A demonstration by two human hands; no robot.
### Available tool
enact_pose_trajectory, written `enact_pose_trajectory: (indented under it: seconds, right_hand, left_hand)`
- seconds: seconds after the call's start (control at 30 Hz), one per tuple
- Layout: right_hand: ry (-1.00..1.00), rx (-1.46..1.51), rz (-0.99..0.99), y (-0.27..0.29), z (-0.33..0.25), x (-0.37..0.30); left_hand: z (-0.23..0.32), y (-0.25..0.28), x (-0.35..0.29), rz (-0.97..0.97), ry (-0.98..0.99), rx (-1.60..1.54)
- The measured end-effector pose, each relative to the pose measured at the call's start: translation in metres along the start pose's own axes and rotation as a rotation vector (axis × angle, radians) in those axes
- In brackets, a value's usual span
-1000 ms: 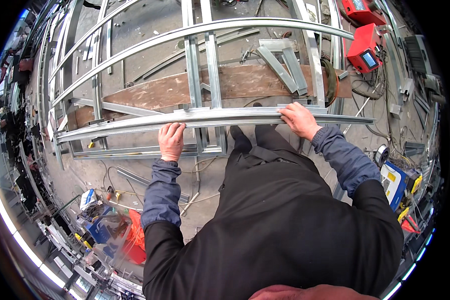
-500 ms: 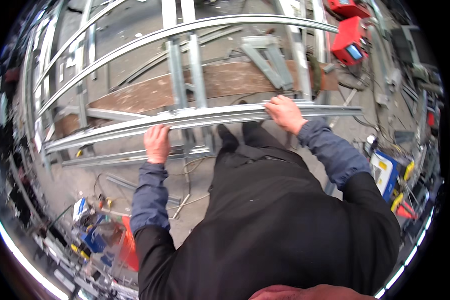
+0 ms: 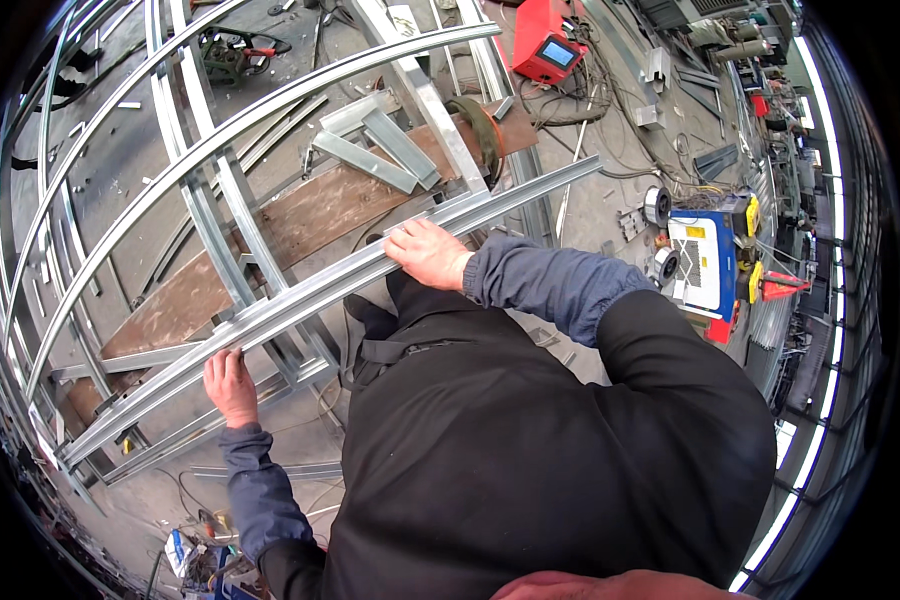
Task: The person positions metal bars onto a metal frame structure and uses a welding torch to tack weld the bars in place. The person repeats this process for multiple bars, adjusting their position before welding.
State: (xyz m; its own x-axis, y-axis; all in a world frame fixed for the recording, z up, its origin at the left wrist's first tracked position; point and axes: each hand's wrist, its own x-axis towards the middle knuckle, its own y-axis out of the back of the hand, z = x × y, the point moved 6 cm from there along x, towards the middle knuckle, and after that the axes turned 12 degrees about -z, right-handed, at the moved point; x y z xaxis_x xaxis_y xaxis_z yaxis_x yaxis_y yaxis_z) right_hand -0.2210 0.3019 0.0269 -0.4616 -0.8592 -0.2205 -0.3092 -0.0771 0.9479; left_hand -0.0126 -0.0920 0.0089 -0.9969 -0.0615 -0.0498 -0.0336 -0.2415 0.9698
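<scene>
Curling over a long, silvery metal rail (image 3: pixel 315 291) at centre-left, bare left hand (image 3: pixel 232 388) and right hand (image 3: pixel 432 254) touch it; pinching, I cannot tell.

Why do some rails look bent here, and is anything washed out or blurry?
Head view: the upper rail bows, probably from the fisheye lens; the strip light at right glares white; left hand, right hand and long rail look fairly sharp; the far-left rim is dark, hard to read.
</scene>
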Motion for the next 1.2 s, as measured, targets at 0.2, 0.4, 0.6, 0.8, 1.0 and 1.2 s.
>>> enact_pose_trajectory:
  seconds: [0.2, 0.4, 0.6, 0.8, 1.0, 1.2]
  right_hand:
    - [-0.027, 0.002, -0.020, -0.005, -0.001, 0.001]
    - [-0.023, -0.004, 0.012, 0.000, -0.004, 0.003]
    - [-0.043, -0.008, -0.005, -0.003, -0.003, 0.000]
    - [-0.047, -0.016, 0.071, -0.009, -0.003, -0.002]
    - [-0.057, -0.020, 0.132, -0.016, -0.001, -0.006]
    - [-0.059, -0.001, 0.170, -0.018, -0.003, -0.010]
  left_hand:
    - [0.007, 0.008, 0.010, -0.063, -0.068, 0.002]
    - [-0.002, -0.008, 0.019, -0.112, -0.003, -0.174]
    - [-0.003, -0.012, 0.021, -0.127, -0.002, -0.195]
    - [-0.003, -0.013, 0.022, -0.136, 0.004, -0.181]
    - [-0.002, -0.016, 0.022, -0.113, -0.020, -0.126]
    - [-0.004, -0.019, 0.019, -0.124, -0.027, -0.131]
